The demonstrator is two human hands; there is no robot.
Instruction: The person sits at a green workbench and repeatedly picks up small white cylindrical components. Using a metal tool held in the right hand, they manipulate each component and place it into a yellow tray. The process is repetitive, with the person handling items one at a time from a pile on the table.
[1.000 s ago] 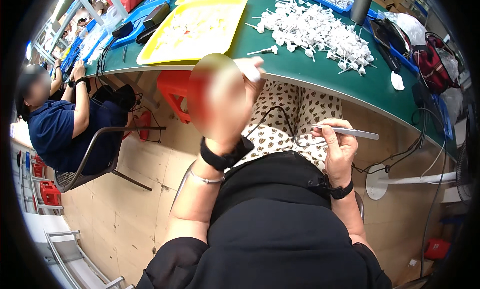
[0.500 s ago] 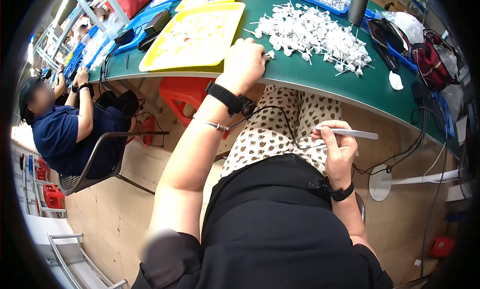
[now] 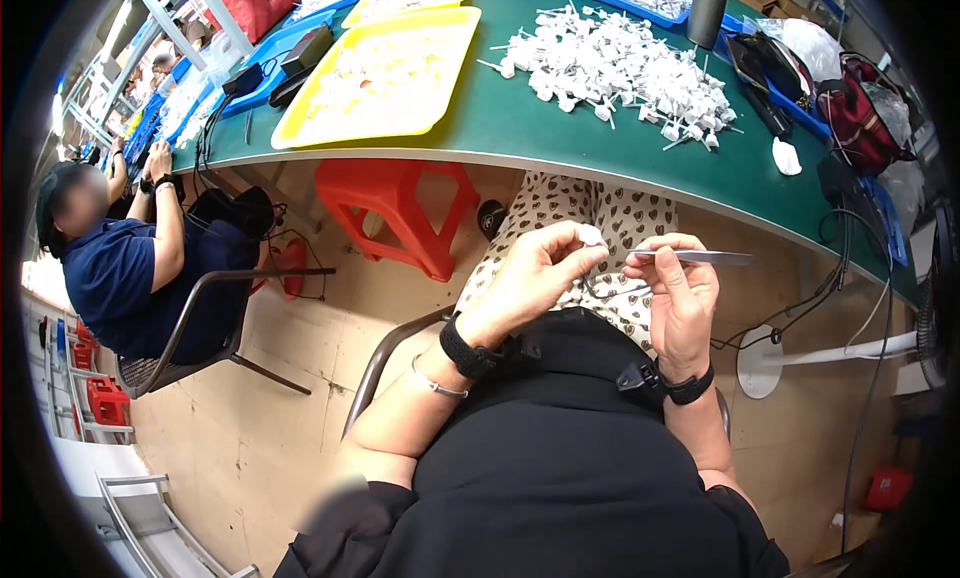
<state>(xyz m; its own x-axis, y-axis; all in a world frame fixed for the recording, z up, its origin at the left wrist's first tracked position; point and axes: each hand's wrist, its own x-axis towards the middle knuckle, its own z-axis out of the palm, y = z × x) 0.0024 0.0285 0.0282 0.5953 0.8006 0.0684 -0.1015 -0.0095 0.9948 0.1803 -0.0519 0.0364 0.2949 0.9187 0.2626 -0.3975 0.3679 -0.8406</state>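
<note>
My left hand [image 3: 543, 271] is over my lap, its thumb and fingers pinched on a small white plastic part [image 3: 590, 236]. Close beside it, my right hand [image 3: 682, 303] grips a pair of metal tweezers [image 3: 718, 258], held level between thumb and fingers. The tweezers' tips point toward the left hand, with a small gap to the white part. On the green table ahead lies a heap of white plastic parts with thin stems [image 3: 615, 68]. Left of the heap, a yellow tray [image 3: 455, 63] holds many small pale pieces and one reddish bit.
The green table [image 3: 690, 183] has a near edge beyond my knees. A grey bottle [image 3: 708, 13], bags [image 3: 865, 118] and cables are at the right. A red stool [image 3: 400, 208] stands under the table. Another person [image 3: 145, 258] sits working at the left.
My left hand has come back from the heap's near left edge to my lap, carrying a white part. My right hand stays almost in place with the tweezers.
</note>
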